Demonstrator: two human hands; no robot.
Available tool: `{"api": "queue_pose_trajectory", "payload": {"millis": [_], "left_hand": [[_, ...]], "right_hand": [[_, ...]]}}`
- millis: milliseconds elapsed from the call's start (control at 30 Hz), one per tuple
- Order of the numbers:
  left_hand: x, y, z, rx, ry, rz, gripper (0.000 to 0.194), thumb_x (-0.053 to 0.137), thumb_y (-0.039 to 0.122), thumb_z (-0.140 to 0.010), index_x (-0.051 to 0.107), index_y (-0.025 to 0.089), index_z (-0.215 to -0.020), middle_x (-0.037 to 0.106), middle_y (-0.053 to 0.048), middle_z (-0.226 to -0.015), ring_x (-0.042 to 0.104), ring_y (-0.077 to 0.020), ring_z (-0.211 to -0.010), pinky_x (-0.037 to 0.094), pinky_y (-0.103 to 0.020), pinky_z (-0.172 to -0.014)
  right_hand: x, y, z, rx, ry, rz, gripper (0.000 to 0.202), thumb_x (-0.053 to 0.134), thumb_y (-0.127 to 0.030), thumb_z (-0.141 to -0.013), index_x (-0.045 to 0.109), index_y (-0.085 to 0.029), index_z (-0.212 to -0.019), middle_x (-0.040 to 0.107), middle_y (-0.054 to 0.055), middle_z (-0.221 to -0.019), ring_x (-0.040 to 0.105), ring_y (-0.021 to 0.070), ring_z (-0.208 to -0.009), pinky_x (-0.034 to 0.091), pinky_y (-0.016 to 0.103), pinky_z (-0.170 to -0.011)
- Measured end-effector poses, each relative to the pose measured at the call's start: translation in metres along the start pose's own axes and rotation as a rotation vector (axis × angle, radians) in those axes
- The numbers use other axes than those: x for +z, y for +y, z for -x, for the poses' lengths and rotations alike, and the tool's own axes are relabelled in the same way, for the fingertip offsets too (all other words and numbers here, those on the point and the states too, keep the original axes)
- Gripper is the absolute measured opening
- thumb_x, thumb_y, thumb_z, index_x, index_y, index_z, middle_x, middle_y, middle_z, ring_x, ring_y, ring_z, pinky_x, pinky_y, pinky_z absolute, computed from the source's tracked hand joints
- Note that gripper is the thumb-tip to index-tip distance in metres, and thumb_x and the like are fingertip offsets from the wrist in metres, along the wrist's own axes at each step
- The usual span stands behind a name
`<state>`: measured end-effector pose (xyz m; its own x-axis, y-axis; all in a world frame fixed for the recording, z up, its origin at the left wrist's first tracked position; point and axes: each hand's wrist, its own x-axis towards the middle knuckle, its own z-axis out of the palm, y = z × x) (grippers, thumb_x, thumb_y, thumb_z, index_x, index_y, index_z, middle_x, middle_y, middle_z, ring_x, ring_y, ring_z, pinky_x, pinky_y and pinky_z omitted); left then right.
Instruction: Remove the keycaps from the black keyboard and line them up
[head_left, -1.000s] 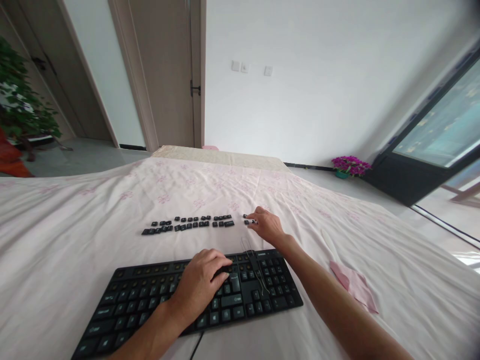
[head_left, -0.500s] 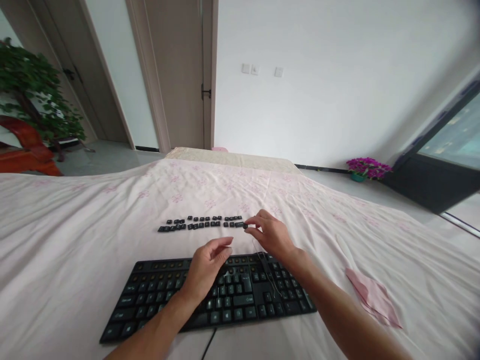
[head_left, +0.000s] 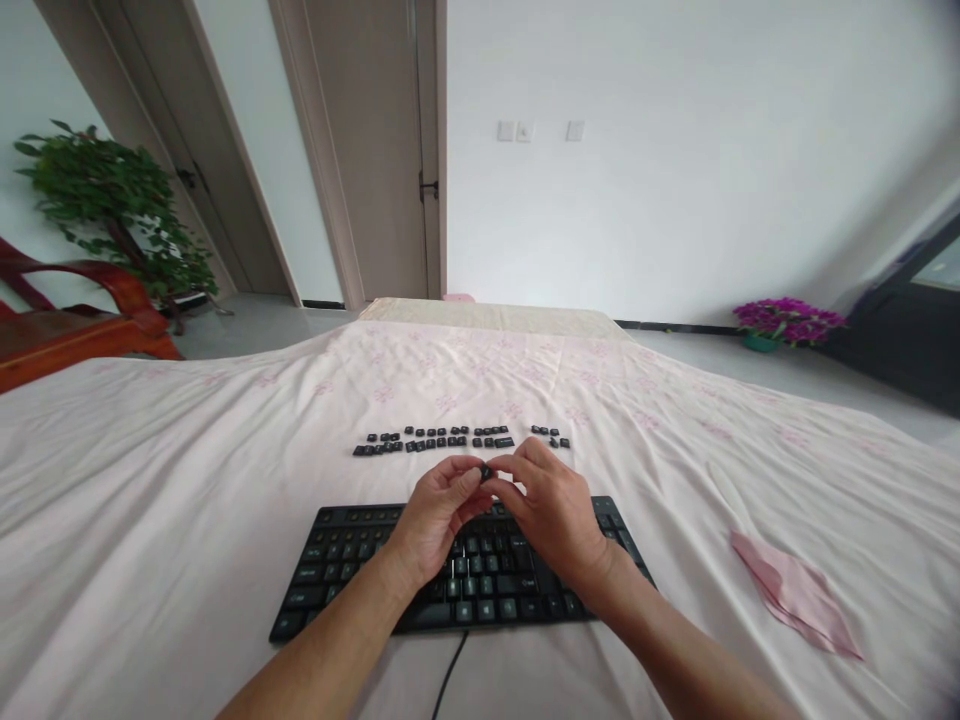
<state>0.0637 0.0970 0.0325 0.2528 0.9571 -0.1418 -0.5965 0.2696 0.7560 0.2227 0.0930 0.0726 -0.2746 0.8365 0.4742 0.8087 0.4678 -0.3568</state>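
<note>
A small black keycap [head_left: 486, 471] is pinched between the fingertips of both hands, just above the keyboard's back edge. My left hand [head_left: 442, 510] holds it from the left, and my right hand [head_left: 546, 500] grips it from the right. Beneath my hands and forearms lies the black keyboard [head_left: 315, 575], with small bare key sockets along its upper rows. Behind the hands, two rows of loose black keycaps [head_left: 437, 442] rest on the pink floral cloth. Part of the keyboard's right side is hidden by my right hand and forearm.
The cloth [head_left: 225, 500] covers the wide surface. A folded pink cloth [head_left: 799, 595] lies at the right, and a black cable [head_left: 450, 672] runs toward me. Beyond are a wooden chair [head_left: 97, 310], a leafy plant [head_left: 112, 200] and purple flowers [head_left: 787, 320].
My right hand has moved from the keycap rows toward my left hand with a keycap. The fingers of my left hand have closed on it too. The view has shifted left.
</note>
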Motion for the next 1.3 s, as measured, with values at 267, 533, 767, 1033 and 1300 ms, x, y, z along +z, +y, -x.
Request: {"api": "queue_pose_trajectory", "payload": {"millis": [267,533,767,1033,1300], "left_hand": [[-0.0033,0.0026,-0.0009,-0.063,-0.004,-0.018,0.03,0.078,0.034,-0.073,0.067,0.013,-0.089,0.071,-0.003,-0.083,0.067,-0.0101,-0.072,0.054,-0.021,-0.07],[-0.0038,0.0016,-0.0003,-0.081,0.005,-0.035,0.028,0.077,0.035,-0.073,0.067,0.013,-0.087,0.072,-0.002,-0.078,0.067,-0.0098,-0.068,0.054,-0.02,-0.067],[-0.0022,0.0012,-0.0012,-0.1,0.031,-0.015,0.032,0.08,0.036,-0.069,0.067,0.012,-0.086,0.072,-0.003,-0.076,0.067,-0.0106,-0.067,0.054,-0.02,-0.064],[-0.0007,0.0016,0.0,-0.118,0.061,-0.015,0.037,0.083,0.038,-0.065,0.068,0.01,-0.084,0.071,-0.004,-0.072,0.067,-0.0103,-0.063,0.055,-0.017,-0.058],[-0.001,-0.0006,-0.0011,-0.132,0.081,0.004,0.04,0.085,0.038,-0.061,0.069,0.01,-0.085,0.071,-0.004,-0.07,0.066,-0.0094,-0.059,0.056,-0.017,-0.056]], "right_hand": [[0.0016,0.0007,0.0031,0.033,0.022,-0.102,0.015,0.061,-0.033,-0.088,0.073,-0.031,-0.097,0.062,0.003,-0.083,0.063,0.0167,-0.075,0.047,0.026,-0.064],[0.0037,0.0019,0.0062,0.049,0.055,-0.089,0.014,0.062,-0.033,-0.086,0.072,-0.028,-0.096,0.063,0.003,-0.084,0.062,0.0164,-0.073,0.047,0.027,-0.066],[0.0042,-0.0009,0.0068,0.031,0.055,-0.109,0.017,0.062,-0.029,-0.087,0.071,-0.029,-0.102,0.062,0.002,-0.084,0.062,0.0163,-0.076,0.046,0.025,-0.065],[0.0004,-0.0065,0.0066,0.032,0.042,-0.123,0.017,0.061,-0.026,-0.088,0.072,-0.028,-0.101,0.061,0.001,-0.084,0.061,0.014,-0.075,0.044,0.023,-0.065],[0.0027,-0.0054,0.0076,0.029,0.045,-0.11,0.014,0.061,-0.027,-0.088,0.072,-0.027,-0.098,0.061,0.001,-0.084,0.061,0.0135,-0.075,0.044,0.022,-0.065]]}}
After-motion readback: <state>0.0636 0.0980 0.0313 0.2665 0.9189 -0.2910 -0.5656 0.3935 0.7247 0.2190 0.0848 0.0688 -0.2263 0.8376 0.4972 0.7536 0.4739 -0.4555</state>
